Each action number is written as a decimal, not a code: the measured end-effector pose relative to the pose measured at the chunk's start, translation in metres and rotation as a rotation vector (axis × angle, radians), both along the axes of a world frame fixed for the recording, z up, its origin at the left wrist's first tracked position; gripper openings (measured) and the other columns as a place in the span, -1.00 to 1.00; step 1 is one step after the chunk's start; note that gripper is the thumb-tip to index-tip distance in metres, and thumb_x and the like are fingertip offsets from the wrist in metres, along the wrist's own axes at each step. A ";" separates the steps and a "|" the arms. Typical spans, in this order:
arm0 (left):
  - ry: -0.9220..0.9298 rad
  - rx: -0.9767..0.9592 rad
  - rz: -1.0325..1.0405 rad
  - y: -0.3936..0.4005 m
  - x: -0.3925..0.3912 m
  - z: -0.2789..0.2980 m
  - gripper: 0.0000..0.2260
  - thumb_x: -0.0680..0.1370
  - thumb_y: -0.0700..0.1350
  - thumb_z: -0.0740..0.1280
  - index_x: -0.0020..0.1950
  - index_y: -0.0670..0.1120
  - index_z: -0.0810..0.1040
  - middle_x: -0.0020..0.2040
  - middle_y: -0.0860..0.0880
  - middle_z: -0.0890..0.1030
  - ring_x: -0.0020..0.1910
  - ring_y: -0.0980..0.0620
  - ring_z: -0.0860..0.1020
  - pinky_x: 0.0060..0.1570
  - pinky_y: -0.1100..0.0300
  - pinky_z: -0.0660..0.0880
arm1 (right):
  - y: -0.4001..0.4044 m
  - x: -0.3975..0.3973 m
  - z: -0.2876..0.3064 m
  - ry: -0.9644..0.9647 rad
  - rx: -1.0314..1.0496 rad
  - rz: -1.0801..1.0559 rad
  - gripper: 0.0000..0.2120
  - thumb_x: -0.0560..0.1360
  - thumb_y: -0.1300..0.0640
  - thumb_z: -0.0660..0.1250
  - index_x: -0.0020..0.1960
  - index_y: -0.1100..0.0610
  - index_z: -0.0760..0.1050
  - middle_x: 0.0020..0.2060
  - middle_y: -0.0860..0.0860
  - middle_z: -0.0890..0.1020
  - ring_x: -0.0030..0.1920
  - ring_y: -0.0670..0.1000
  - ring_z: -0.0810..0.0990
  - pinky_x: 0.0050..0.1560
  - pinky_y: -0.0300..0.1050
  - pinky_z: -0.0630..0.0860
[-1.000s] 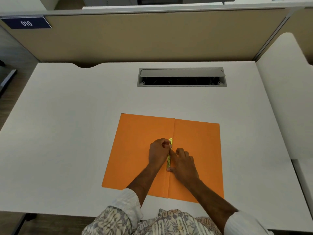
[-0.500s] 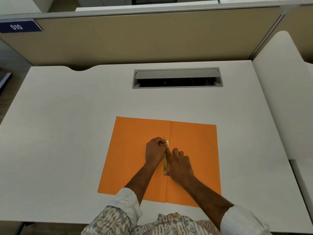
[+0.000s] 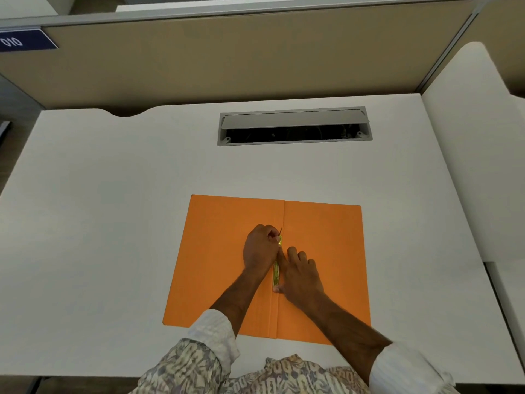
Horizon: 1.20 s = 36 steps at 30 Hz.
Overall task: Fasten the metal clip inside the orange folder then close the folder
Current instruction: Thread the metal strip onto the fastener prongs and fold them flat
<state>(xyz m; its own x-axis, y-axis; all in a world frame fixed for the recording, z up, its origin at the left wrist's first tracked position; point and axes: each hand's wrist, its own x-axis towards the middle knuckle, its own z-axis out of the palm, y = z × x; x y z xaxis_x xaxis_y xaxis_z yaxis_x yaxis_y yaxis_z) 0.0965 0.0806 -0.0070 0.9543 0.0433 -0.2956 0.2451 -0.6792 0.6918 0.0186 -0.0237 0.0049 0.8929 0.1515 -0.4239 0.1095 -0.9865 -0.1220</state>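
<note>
Metal clip (image 3: 276, 273): a slim brass-coloured strip that lay along the centre fold of the orange folder (image 3: 221, 265), its far prong tip raised off the card. Your left hand (image 3: 260, 248) was curled, fingers pinched together on that far end of the clip. Your right hand (image 3: 301, 275) lay flat, fingers spread, thumb pressing the near end of the strip, gripping nothing. The folder lay open, both leaves flat, at the near middle of the white desk (image 3: 113, 209). A grey cable tray (image 3: 294, 125) sat open farther back; a beige partition (image 3: 227, 61) stood behind the desk.
</note>
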 end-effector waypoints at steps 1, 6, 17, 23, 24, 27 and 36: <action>-0.002 0.011 -0.014 0.000 0.001 0.000 -0.93 0.49 -0.20 0.41 -0.10 -0.05 0.66 -0.07 0.01 0.62 -0.16 0.09 0.54 -0.25 0.27 0.42 | 0.000 0.000 0.000 0.002 -0.001 0.000 -0.02 0.34 -0.32 0.41 0.52 0.13 0.03 0.22 0.12 0.39 0.13 0.14 0.41 0.04 0.07 0.44; -0.001 0.038 -0.047 -0.003 0.002 0.001 -0.96 0.50 -0.17 0.42 -0.09 -0.05 0.67 -0.07 0.00 0.62 -0.17 0.10 0.53 -0.21 0.24 0.42 | 0.000 0.000 0.000 0.002 0.000 -0.003 -0.07 0.33 -0.32 0.42 0.47 0.13 0.11 0.20 0.12 0.40 0.11 0.14 0.42 0.02 0.06 0.44; 0.013 -0.067 0.155 -0.013 -0.002 0.006 -0.91 0.45 -0.18 0.39 -0.10 -0.13 0.67 -0.20 -0.02 0.67 -0.22 0.04 0.60 -0.24 0.23 0.51 | 0.000 -0.003 0.001 -0.001 0.027 -0.023 -0.15 0.35 -0.29 0.42 0.44 0.12 0.19 0.22 0.12 0.40 0.14 0.14 0.42 0.05 0.07 0.43; 0.030 -0.145 0.262 -0.009 0.000 0.008 -0.94 0.45 -0.23 0.38 -0.18 -0.12 0.65 -0.32 0.03 0.62 -0.33 0.09 0.56 -0.38 0.32 0.45 | -0.002 -0.002 0.000 -0.012 0.033 -0.016 -0.02 0.37 -0.31 0.38 0.55 0.11 -0.01 0.25 0.13 0.38 0.16 0.15 0.41 0.08 0.08 0.44; 0.027 -0.143 0.257 -0.007 0.000 0.009 -0.93 0.46 -0.24 0.37 -0.18 -0.12 0.65 -0.32 0.03 0.62 -0.33 0.11 0.56 -0.40 0.36 0.42 | -0.003 -0.002 0.000 -0.017 0.028 -0.009 -0.01 0.38 -0.32 0.37 0.56 0.11 -0.03 0.26 0.14 0.37 0.17 0.15 0.41 0.08 0.08 0.44; 0.040 -0.161 0.261 -0.003 -0.001 0.008 -0.91 0.49 -0.25 0.37 -0.15 -0.12 0.66 -0.29 0.03 0.64 -0.31 0.11 0.58 -0.37 0.37 0.45 | -0.004 -0.003 0.000 -0.027 0.017 0.002 -0.01 0.39 -0.34 0.35 0.56 0.12 -0.05 0.27 0.15 0.37 0.17 0.15 0.41 0.07 0.08 0.44; 0.070 -0.212 0.219 0.008 -0.022 0.005 -0.90 0.49 -0.25 0.38 -0.16 -0.10 0.66 -0.27 -0.02 0.67 -0.27 -0.03 0.65 -0.25 0.08 0.63 | -0.006 -0.003 -0.002 -0.039 0.037 -0.005 -0.01 0.37 -0.33 0.36 0.56 0.08 -0.04 0.25 0.12 0.38 0.15 0.14 0.41 0.06 0.06 0.42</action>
<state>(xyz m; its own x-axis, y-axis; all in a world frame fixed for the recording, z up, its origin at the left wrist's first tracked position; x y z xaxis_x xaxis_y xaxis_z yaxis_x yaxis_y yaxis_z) 0.0741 0.0882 -0.0020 0.9059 0.1761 -0.3851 0.4222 -0.4477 0.7883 0.0159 -0.0293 0.0026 0.9096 0.1615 -0.3828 0.1097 -0.9820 -0.1537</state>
